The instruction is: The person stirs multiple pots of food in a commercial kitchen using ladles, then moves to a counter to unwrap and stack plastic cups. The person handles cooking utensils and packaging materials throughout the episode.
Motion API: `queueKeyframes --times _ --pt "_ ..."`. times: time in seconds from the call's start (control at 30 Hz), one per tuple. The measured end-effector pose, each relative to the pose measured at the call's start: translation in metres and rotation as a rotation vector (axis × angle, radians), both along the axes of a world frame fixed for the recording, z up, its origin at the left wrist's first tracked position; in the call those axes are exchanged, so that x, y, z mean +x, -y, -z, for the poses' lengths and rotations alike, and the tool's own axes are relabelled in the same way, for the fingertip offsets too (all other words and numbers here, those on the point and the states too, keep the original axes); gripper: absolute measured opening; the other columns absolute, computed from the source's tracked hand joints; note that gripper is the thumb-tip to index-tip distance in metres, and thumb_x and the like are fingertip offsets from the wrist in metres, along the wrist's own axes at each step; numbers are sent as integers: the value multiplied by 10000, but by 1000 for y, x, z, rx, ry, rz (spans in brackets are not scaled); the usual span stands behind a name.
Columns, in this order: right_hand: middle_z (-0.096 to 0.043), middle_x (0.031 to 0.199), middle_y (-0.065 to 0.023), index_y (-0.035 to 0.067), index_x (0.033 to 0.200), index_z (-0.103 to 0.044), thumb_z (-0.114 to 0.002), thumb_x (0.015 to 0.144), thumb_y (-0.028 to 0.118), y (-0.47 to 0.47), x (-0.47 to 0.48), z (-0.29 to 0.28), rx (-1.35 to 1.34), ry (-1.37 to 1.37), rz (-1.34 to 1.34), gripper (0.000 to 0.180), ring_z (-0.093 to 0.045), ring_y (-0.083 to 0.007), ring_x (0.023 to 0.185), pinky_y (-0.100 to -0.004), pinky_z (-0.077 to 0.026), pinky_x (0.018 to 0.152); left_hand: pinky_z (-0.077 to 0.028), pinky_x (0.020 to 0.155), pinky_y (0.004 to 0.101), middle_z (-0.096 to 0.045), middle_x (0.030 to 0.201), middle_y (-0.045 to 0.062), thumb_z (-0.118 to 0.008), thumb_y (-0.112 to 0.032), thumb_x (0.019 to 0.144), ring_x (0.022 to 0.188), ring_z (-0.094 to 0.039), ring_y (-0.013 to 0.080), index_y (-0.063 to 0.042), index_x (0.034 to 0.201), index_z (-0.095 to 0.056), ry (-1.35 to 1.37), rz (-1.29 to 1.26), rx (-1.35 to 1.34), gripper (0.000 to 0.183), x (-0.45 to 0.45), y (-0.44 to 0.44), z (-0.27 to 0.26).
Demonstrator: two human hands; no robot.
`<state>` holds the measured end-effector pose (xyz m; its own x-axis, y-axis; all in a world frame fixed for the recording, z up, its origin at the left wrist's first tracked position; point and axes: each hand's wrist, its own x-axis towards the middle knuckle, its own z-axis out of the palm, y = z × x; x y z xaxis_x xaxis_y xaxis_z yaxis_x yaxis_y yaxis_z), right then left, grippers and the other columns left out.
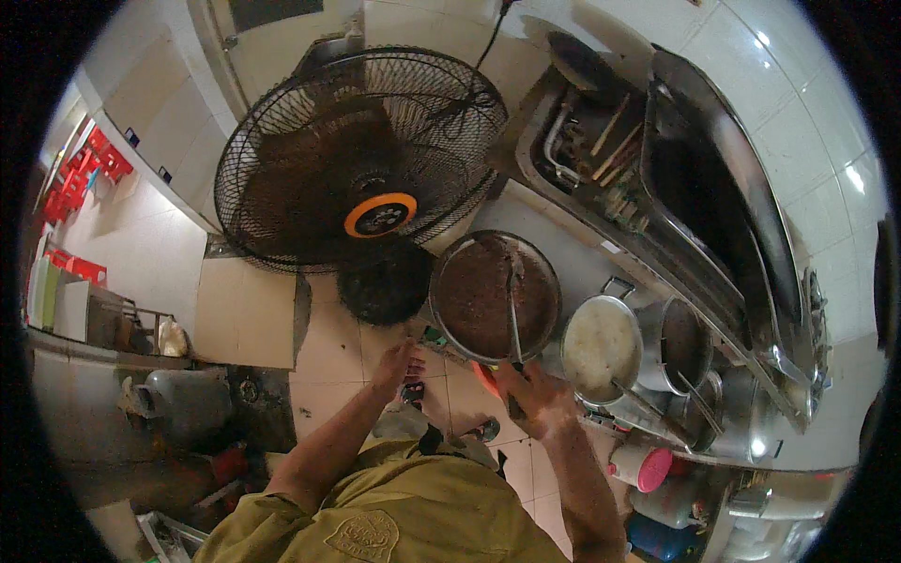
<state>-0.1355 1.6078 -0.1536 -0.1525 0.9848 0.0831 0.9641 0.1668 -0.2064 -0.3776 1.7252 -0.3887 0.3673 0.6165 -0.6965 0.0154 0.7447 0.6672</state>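
A wide round metal pot (471,295) of thick dark brown mash or paste lies before me, between the floor fan and the metal counter. The metal shaft of a long-handled utensil (514,310) runs down into the paste. My right hand (538,401) is closed around its dark handle, just below the pot's near rim. My left hand (401,366) is held in the air left of the pot, its fingers apart and nothing in them. To the right of the pot stands a metal pot of pale, frothy liquid (598,345) with a utensil handle leaning out.
A large black fan (366,162) with an orange hub stands close at upper left. Several more metal pots (654,352) crowd the counter at right. Behind them are a soiled stove (563,141) and a big wok (711,162). A pink-lidded bucket (654,469) and gas cylinders are lower down.
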Motion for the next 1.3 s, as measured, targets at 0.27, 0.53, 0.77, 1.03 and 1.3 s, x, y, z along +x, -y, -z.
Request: queueKeyframes --times 0.27,0.53,0.77,1.03,1.3 --pt "-580 946 -96 173 1313 -586 -688 811 196 26 -5 -12 -180 183 -209 512 -693 -260 704 -417 -568 547 -581 633 345 -701 849 102 -566 -572 986 710 -692 201 -56 1045 -611 -24 -91 -64 521 -11 10 11" --pt "-572 840 -96 129 1304 -589 -672 877 211 66 8 -65 -299 121 -343 443 -668 -264 607 -415 -575 500 -586 616 364 -704 867 129 -589 -530 987 732 -704 230 -33 1070 -604 17 -105 -106 504 -11 11 16" --pt "-546 810 -62 174 1251 -637 -667 876 179 85 23 -75 -205 252 -199 376 -652 -216 619 -360 -559 491 -587 723 402 -702 950 156 -541 -583 1000 853 -709 273 -21 1177 -590 166 -65 -150 591 -3 1 18" --pt "-666 869 -108 156 1099 -697 -798 819 122 51 23 4 259 -92 121 300 -665 -268 606 -381 -534 509 -515 991 482 -572 1341 162 -456 -680 991 1191 -601 304 -14 1423 -487 176 -172 -148 794 50 -24 -42" --pt "-704 807 -100 44 1013 -700 -767 908 217 48 2 30 306 -1382 966 213 -661 -174 587 -320 -501 447 -473 1040 509 -584 1239 87 -337 -736 993 1134 -569 253 -109 1388 -510 291 -215 -190 761 63 -34 -45"
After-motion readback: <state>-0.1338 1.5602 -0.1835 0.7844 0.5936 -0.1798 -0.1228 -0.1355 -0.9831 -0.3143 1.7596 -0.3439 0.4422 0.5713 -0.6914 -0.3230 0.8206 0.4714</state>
